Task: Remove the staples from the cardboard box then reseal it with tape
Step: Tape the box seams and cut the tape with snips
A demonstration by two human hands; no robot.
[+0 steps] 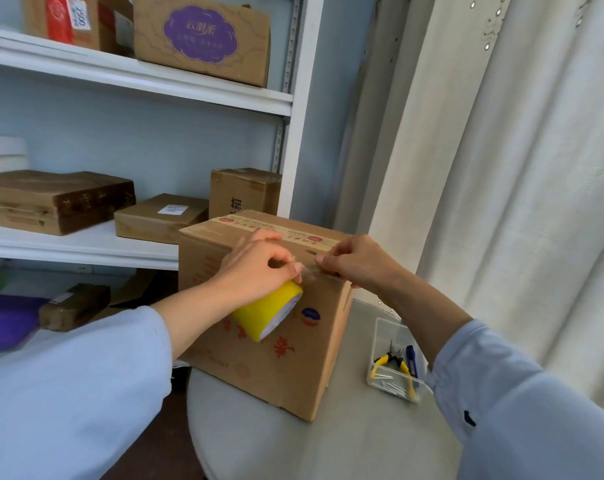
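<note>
On the round tabletop point(345, 441) the cardboard box point(259, 341) stands closed; pulled staples seemingly lie by pliers point(392, 363) in a clear tray point(383, 327). The left hand point(259, 268) grips the yellow tape roll point(266, 311), the right hand point(356, 261) pinches the tape's free end at the top near edge, so resealing looks barely begun.

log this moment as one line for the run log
phase: taping | left hand: holds tape roll | right hand: pinches tape end on cardboard box | pliers: in tray
</note>
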